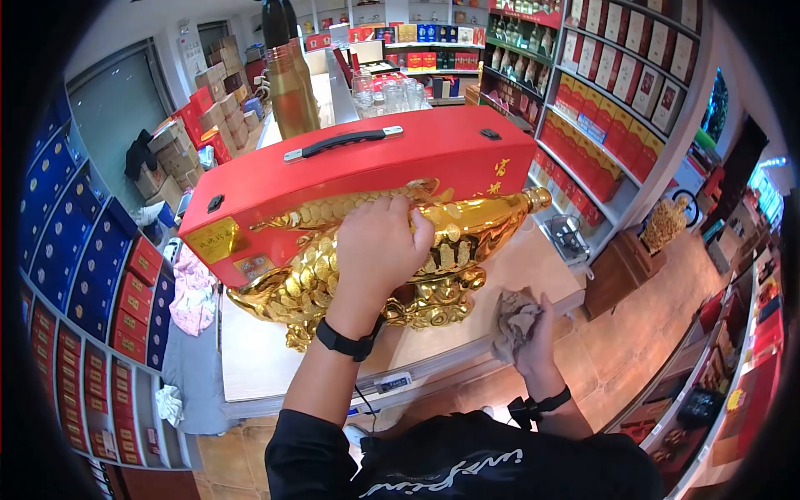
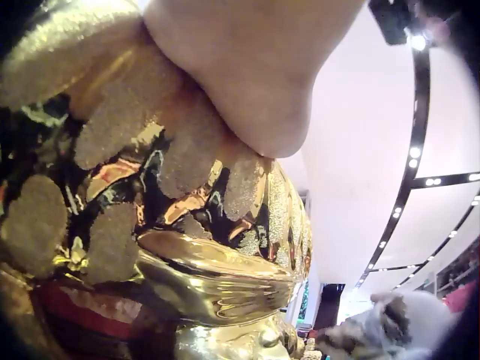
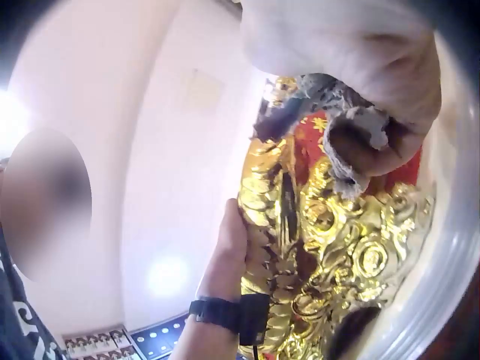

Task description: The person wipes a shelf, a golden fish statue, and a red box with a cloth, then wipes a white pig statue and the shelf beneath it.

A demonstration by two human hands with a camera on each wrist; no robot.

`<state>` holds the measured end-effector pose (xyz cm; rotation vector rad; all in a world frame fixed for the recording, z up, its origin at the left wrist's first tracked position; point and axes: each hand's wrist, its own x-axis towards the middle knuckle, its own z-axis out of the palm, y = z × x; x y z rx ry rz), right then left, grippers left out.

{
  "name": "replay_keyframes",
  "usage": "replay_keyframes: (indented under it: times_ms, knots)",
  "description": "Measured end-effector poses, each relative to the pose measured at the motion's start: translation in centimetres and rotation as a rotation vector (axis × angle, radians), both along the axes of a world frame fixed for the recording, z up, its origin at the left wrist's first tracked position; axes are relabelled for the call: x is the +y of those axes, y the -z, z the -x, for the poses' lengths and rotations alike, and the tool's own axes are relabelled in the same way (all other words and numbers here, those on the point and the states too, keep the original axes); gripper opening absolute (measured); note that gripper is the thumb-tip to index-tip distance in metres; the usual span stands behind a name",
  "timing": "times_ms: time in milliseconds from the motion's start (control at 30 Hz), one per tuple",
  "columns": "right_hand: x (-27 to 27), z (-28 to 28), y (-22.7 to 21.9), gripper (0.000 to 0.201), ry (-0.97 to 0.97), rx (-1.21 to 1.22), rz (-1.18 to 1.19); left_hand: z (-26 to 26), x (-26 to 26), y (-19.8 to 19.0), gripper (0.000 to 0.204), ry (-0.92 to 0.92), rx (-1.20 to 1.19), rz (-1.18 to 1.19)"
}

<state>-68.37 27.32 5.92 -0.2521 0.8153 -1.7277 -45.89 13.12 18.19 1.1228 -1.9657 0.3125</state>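
Note:
A shiny gold fish-shaped bottle (image 1: 471,227) with large scales and a capped neck at its right end lies on a swirled gold base (image 1: 433,308) on the table. My left hand (image 1: 379,242) grips its top, fingers bent over the far side. In the left wrist view the heel of that hand presses on the scales (image 2: 112,124). My right hand (image 1: 537,340) holds a crumpled grey rag (image 1: 512,323) off the bottle's right front, beside the table edge. The right wrist view shows the rag (image 3: 345,142) bunched in the curled fingers, overlapping the gold base.
Right behind the bottle stands a red case (image 1: 333,158) with a black handle. Farther back are glass jars (image 1: 392,96) and a tall bottle (image 1: 292,92). Blue boxes (image 1: 71,208) line the left; shelves of boxed goods (image 1: 600,117) rise at right. The table's front edge (image 1: 433,362) is near my body.

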Motion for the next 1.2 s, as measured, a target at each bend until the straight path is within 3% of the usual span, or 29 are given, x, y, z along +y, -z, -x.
replay_keyframes:
  times_ms: [67,133,167,233,333,367,433,633,733,833,867,967,1200]
  knots:
    - [-0.8,3.0,-0.2,0.039,-0.075,0.13,0.281,-0.2,0.0,-0.1,0.023,0.001,0.005,0.002]
    - [-2.2,2.1,-3.8,0.039,0.17,0.446,0.446,-0.2,0.1,-0.1,0.023,0.001,-0.008,-0.016]
    - [-3.0,-0.3,-7.9,0.037,0.461,0.694,0.461,-0.2,0.2,-0.1,0.023,0.005,-0.001,-0.014]
    - [-3.6,-0.6,-11.6,0.04,0.36,1.157,0.524,-0.2,0.0,0.0,0.024,0.017,0.008,-0.004]
    - [-9.0,-1.9,-12.7,0.036,0.7,1.87,0.677,-0.4,0.0,0.0,0.023,0.007,0.01,-0.006]
    - [-10.2,-2.6,-12.8,0.033,0.641,1.923,0.63,-0.4,0.0,0.1,0.022,0.014,0.023,-0.002]
    - [-11.8,-3.8,-12.6,0.028,0.514,2.025,0.53,-0.5,-0.1,0.5,0.021,0.026,0.05,0.002]
    - [-12.3,-4.6,-12.0,0.022,0.606,1.953,0.538,-1.2,0.7,0.4,0.019,0.087,0.093,0.031]
    - [-12.2,-4.4,-12.1,0.021,0.57,2.012,0.507,-1.8,1.5,0.2,0.016,0.321,0.327,0.12]
    - [-12.8,-4.1,-11.9,0.021,0.58,2.008,0.572,-4.8,7.1,-2.3,0.014,0.676,0.586,0.076]
    - [-12.9,-4.0,-11.6,0.021,0.581,1.997,0.57,-5.2,8.9,-2.3,0.014,0.849,0.737,0.159]
    - [-13.1,-4.3,-11.4,0.022,0.612,1.991,0.559,-8.3,13.7,-3.0,0.014,0.992,0.634,0.099]
    - [-13.3,-4.7,-11.0,0.024,0.604,1.881,0.523,-12.7,18.8,-3.3,0.014,0.954,0.354,-0.154]
